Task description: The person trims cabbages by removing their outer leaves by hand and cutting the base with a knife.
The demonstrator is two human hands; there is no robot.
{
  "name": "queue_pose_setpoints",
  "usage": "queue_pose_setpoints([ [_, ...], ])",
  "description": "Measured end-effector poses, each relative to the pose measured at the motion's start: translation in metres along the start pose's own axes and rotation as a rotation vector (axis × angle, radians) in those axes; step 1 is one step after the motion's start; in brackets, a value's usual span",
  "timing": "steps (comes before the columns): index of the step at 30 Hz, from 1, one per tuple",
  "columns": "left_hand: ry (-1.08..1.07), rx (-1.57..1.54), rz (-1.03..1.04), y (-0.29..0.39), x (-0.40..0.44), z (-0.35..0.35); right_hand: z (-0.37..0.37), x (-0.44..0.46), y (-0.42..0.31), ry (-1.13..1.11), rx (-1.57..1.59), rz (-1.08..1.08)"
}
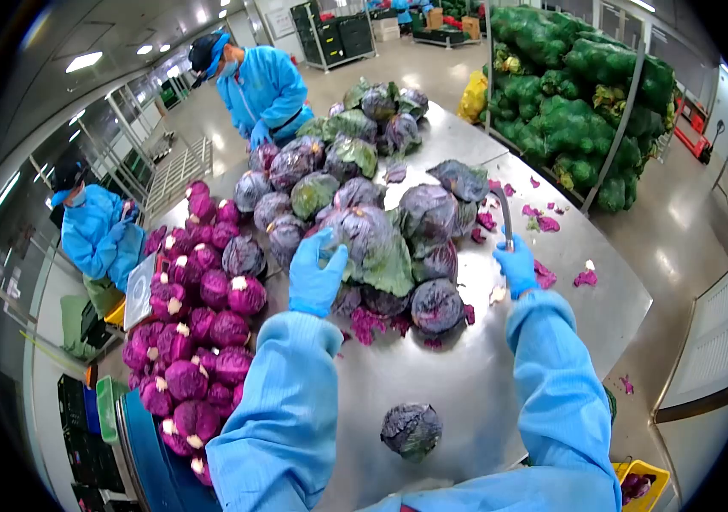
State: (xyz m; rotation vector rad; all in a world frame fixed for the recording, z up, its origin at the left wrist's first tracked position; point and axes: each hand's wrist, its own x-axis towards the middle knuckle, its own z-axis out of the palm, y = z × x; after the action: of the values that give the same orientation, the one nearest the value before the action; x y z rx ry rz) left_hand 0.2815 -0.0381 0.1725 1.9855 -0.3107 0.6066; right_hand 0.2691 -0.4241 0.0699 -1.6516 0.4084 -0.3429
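Note:
My left hand (317, 271), in a blue glove, has its thumb and fingers spread at the left side of a large red cabbage (368, 243) with loose green outer leaves. Whether it touches the cabbage I cannot tell. My right hand (517, 264), also gloved, is closed around the handle of a curved knife (505, 213), its blade pointing away from me and bending left. More untrimmed red cabbages (436, 305) are heaped on the metal table (466, 410). A single small cabbage (411, 431) sits apart, close to my body.
Trimmed purple cabbages (189, 380) with pale cut stems are piled at left beside a scale (139, 290). Leaf scraps (543, 224) lie on the right. Two co-workers (266, 90) stand beyond. A rack of green net sacks (581, 102) is behind; a yellow crate (642, 483) is lower right.

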Motion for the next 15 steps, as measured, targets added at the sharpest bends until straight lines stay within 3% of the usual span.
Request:
queue_pose_setpoints([
  [1,-0.029,0.175,0.027,-0.01,0.023,0.005,0.007,0.034,-0.006,0.032,-0.153,0.027],
  [3,-0.017,0.376,0.284,-0.037,0.064,0.021,0.021,0.098,0.0,0.112,-0.297,-0.132],
  [5,-0.085,0.446,0.375,-0.047,0.096,0.036,0.033,0.155,0.006,0.209,-0.419,-0.315],
  [6,-0.122,0.482,0.413,-0.051,0.11,0.044,0.036,0.169,-0.01,0.203,-0.415,-0.167],
  [7,-0.209,0.477,0.368,-0.053,0.123,0.054,0.04,0.222,0.026,0.217,-0.261,-0.185],
  [9,-0.381,0.47,0.269,-0.049,0.151,0.079,0.058,0.255,0.029,0.114,0.199,-0.192],
  [10,-0.551,0.522,0.13,-0.033,0.168,0.09,0.061,0.268,0.026,-0.059,0.371,-0.001],
  [11,-0.722,0.563,-0.01,-0.021,0.182,0.107,0.072,0.282,0.034,-0.199,0.442,0.006],
  [13,-0.763,0.534,0.015,-0.029,0.195,0.153,0.1,0.27,0.006,-0.418,0.111,0.253],
  [15,-0.516,0.603,0.369,-0.049,0.165,0.199,0.107,0.282,0.011,-0.539,-0.095,0.251],
])
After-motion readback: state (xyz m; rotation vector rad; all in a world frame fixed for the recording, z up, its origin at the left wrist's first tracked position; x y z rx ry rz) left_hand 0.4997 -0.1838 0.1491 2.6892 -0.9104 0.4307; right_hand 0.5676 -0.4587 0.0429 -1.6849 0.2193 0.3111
